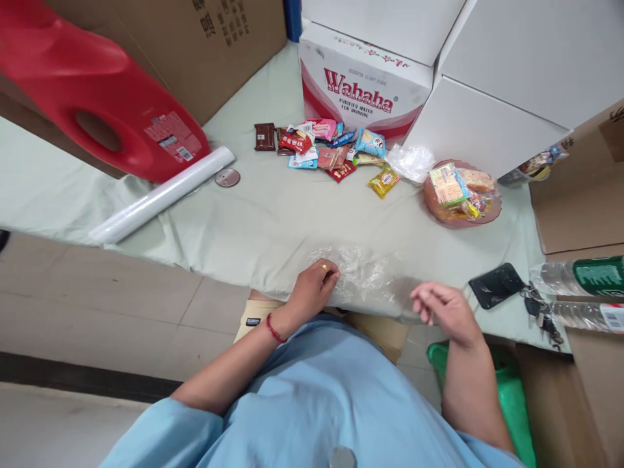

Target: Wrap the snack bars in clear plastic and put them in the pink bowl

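Observation:
A crumpled clear plastic bag (363, 273) lies at the front edge of the cloth-covered table, close to my body. My left hand (316, 283) is closed at the bag's left side, thumb and fingers pinching its edge. To the right of the bag, my right hand (446, 309) hovers by the table edge with its fingers curled towards the thumb. Slight blur covers those fingertips, and anything between them cannot be made out. Beyond the bag, a pile of small wrapped snacks (316, 146) rests before a white and red box.
A pinkish bowl (436, 211) of packaged snacks stands right, beside a loose clear bag (412, 162). A black phone (496, 286), keys (541, 315) and plastic bottles (597, 276) lie at the right edge. Leftward are a plastic film roll (163, 195), a round disc (227, 177) and a red jug (131, 84).

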{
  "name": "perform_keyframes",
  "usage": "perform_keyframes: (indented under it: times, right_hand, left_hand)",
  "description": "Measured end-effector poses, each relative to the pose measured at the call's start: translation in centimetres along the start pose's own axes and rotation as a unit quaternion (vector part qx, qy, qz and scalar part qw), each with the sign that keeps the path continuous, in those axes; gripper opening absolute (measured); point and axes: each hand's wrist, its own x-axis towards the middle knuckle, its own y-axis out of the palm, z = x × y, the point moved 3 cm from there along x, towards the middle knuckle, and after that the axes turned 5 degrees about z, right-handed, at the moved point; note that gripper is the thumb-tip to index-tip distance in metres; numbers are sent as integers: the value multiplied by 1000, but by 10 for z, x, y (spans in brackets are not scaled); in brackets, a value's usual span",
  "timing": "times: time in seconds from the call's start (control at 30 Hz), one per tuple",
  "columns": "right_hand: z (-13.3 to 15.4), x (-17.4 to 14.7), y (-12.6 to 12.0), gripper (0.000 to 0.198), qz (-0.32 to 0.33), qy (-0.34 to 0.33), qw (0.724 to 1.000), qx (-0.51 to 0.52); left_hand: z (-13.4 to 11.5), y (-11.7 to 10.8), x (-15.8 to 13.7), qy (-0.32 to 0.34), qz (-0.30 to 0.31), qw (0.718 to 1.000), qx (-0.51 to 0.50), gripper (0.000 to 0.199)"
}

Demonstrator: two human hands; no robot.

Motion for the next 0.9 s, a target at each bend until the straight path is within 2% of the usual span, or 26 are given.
perform_keyframes:
  times: [0.03, 0.07, 0.1, 0.13, 0.2, 0.27, 0.37, 0.43, 0.6, 0.73, 0.8, 0.83, 0.9]
  right_hand:
    - [0, -4, 14, 29, 112, 37, 992, -39]
    - [1, -6, 28, 31, 198, 54, 976, -75]
    - [0, -6, 41, 32, 247, 55, 962, -101]
    - [0, -4, 55, 35, 260, 42, 958, -116]
    - [-2, 8, 80, 46, 206, 6, 973, -100]
    - [-5, 23, 100, 56, 103, -23, 993, -44]
    - [-9, 46, 116, 47, -46, -49, 997, 27]
    - [-11, 59, 116, 39, -95, -47, 993, 54]
    - [-12, 73, 101, 36, -103, -15, 990, 97]
    - [-13, 74, 96, 37, -98, 14, 989, 110]
    - [-12, 75, 98, 37, -95, 22, 989, 111]
    - [-12, 76, 100, 37, -93, 24, 989, 109]
    - [-11, 79, 103, 36, -85, 25, 991, 105]
  left_hand:
    - [-1, 0, 1, -7, -12, 1000, 3, 12]
    - [-3, 1, 2, -11, -22, 1000, 8, 13]
    - [-5, 2, 3, -12, -30, 999, 15, 13]
    - [-8, 3, 3, -11, -38, 999, 23, 14]
    - [-15, 7, 2, -6, -48, 998, 38, 15]
    - [-23, 10, 0, 3, -48, 998, 42, 17]
    - [-28, 9, -2, -6, -42, 999, 17, 18]
    - [-23, 1, -2, -46, -60, 997, -16, 19]
    - [17, -41, 7, -174, -185, 962, -96, 22]
    - [54, -74, 4, -247, -251, 932, -88, 19]
    - [61, -84, -4, -244, -281, 928, -32, 15]
    - [60, -87, -8, -220, -300, 928, 11, 17]
    - [50, -89, -16, -121, -330, 929, 116, 23]
